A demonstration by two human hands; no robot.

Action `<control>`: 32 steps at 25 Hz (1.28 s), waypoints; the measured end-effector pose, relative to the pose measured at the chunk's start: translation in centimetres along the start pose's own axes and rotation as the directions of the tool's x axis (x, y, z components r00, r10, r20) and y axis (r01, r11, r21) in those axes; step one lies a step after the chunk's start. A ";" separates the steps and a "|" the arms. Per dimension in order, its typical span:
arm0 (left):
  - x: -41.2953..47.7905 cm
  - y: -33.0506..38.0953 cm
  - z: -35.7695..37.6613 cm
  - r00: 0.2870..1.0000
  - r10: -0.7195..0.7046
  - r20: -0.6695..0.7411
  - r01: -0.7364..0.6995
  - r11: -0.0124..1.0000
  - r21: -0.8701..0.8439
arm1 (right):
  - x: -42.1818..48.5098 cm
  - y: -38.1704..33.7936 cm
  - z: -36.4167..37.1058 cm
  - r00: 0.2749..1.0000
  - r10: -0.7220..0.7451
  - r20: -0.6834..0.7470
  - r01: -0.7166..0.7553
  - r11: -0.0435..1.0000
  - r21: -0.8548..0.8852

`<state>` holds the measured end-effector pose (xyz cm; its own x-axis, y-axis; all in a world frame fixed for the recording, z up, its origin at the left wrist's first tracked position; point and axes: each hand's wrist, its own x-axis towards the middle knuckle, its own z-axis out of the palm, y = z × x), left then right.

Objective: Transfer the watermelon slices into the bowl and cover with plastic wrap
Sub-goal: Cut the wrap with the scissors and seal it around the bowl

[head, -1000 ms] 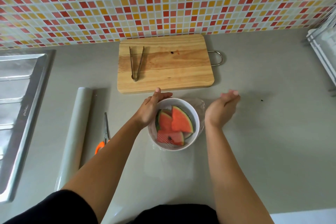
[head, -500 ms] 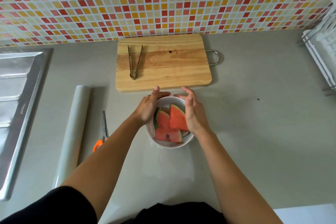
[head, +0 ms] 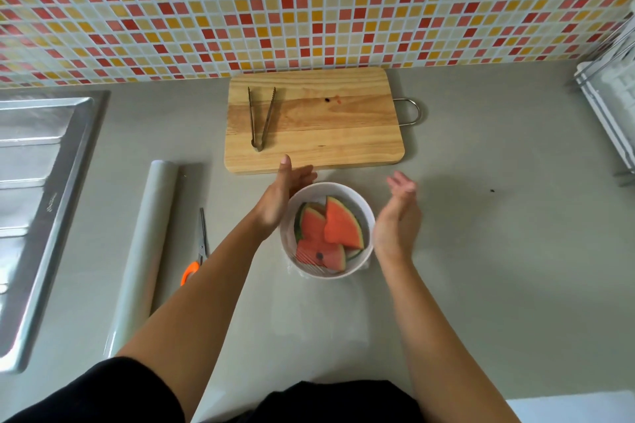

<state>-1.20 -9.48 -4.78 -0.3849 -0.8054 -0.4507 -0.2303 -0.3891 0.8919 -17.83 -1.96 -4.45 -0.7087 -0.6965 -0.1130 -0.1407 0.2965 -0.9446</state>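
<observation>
**Bowl** (head: 369,216): white and round, standing on the worktop (head: 498,251) just in front of the cutting board (head: 316,120), between the two hands.

**Watermelon slices** (head: 340,227): three or so wedges, all inside the bowl, leaning on one another. The transfer looks finished.

**Plastic wrap** (head: 309,259): a sheet lies stretched over the bowl's mouth, with sheen lines near the front rim and crumpled film tucked at the base. The covering appears to be in its last stage, the edges being pressed down.

**Left hand** (head: 278,196): open, fingers straight, palm flat against the bowl's left wall. This is probably to steady the bowl and hold the film against the side.

**Right hand** (head: 398,220): open and holding nothing, fingers loose, just beside the bowl's right wall. Whether it touches the bowl cannot be told.

**Tongs** (head: 261,120): set down on the board, likely done with.

**Roll** (head: 144,251) and **scissors** (head: 201,244): side by side, left of the bowl, away from the hands.

**Sink** (head: 41,182): at the far left.
</observation>
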 end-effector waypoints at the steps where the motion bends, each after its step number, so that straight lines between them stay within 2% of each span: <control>1: -0.2 -0.1 -0.2 1.000 0.029 0.011 -0.028 0.996 -0.085 | -0.4 0.3 -0.6 0.998 -0.058 0.004 0.058 0.992 0.110; 3: -0.9 -0.5 -0.1 0.997 0.061 0.040 -0.053 0.980 -0.191 | -2.2 1.0 -1.0 0.986 -0.097 0.132 0.062 0.967 0.245; 5: -1.6 -1.0 0.8 0.998 0.057 0.017 -0.053 0.982 -0.183 | -4.1 1.3 -0.4 0.967 -0.049 0.251 -0.021 0.962 0.271; 6: -1.9 -1.1 1.3 0.998 0.055 -0.015 -0.057 0.987 -0.148 | -4.6 1.4 0.0 0.968 -0.029 0.250 -0.039 0.965 0.261; 9: -2.0 -0.9 1.8 0.991 0.053 -0.122 -0.059 0.997 -0.050 | -4.7 1.7 0.9 0.989 0.037 0.146 -0.069 0.971 0.227; 13: -1.8 -1.1 1.8 0.989 0.032 -0.144 -0.037 0.999 -0.036 | -4.7 1.8 1.5 0.995 0.097 0.005 -0.097 0.982 0.161; 17: -2.1 -0.9 2.0 0.985 0.028 -0.168 -0.033 0.999 -0.024 | -4.8 1.6 2.0 0.958 0.241 -0.155 -0.216 0.963 0.159; 20: -2.1 -0.8 1.9 0.985 0.035 -0.170 -0.039 0.999 -0.021 | -4.9 1.8 2.0 0.923 0.331 -0.196 -0.292 0.935 0.203; 22: -2.4 -1.0 2.0 0.977 0.034 -0.210 -0.054 0.994 -0.090 | -4.0 1.5 1.7 0.922 0.296 -0.251 -0.243 0.945 0.220; 25: -3.8 -2.5 2.6 0.943 0.040 -0.332 -0.117 0.969 -0.216 | -1.5 0.3 0.4 0.930 0.044 -0.365 0.034 0.978 0.206; 26: -4.2 -3.0 2.7 0.929 0.041 -0.369 -0.139 0.959 -0.245 | -1.0 0.1 -0.1 0.936 -0.047 -0.348 0.127 0.969 0.211; 28: -4.4 -3.4 2.0 0.891 0.067 -0.448 -0.189 0.954 -0.233 | -1.4 0.0 -0.2 0.953 -0.209 -0.218 0.256 0.941 0.220; 30: -3.7 -2.9 0.9 0.901 0.123 -0.417 -0.232 0.947 -0.223 | -2.8 0.1 0.4 0.969 -0.246 0.030 0.231 0.940 0.251; 32: -2.8 -2.1 0.5 0.954 0.160 -0.255 -0.219 0.949 -0.227 | -3.5 -0.2 1.2 0.956 -0.180 0.231 0.127 0.966 0.226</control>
<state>-0.07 -6.19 -5.42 -0.1764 -0.9441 -0.2785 0.0686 -0.2940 0.9533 -14.51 -0.38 -4.25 -0.4928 -0.8701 -0.0095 -0.0693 0.0502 -0.9963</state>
